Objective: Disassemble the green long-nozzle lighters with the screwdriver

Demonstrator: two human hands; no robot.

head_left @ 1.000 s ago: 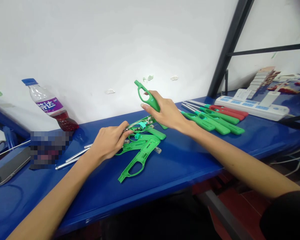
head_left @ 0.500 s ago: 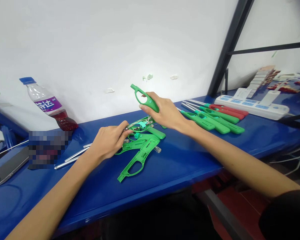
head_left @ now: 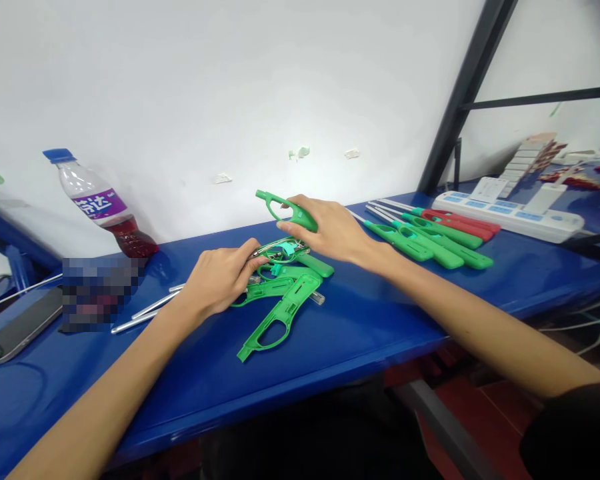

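My right hand (head_left: 336, 230) grips a green lighter casing half (head_left: 303, 217) by its handle, its trigger loop and narrow tip pointing left. My left hand (head_left: 221, 275) is closed on the tip end of an opened green gas lighter (head_left: 264, 251), with a wire and a teal trigger (head_left: 289, 249) showing inside. The casing half hovers just above and behind this lighter; whether they touch I cannot tell. Below lie a loose green casing half (head_left: 283, 320), more green pieces and a clear fuel tube (head_left: 319, 298). Metal tubes (head_left: 139, 321) lie beside my left forearm.
Assembled green and red lighters (head_left: 445, 253) lie in a row on the blue table (head_left: 360, 327) at right, before a white power strip (head_left: 510, 215). At left lean a purple-labelled drink bottle (head_left: 97, 203) and a phone (head_left: 20, 327). A white wall stands behind.
My right hand has lowered the green casing half toward the opened lighter and tilted it flatter. My left hand keeps its hold. The view has shifted slightly.
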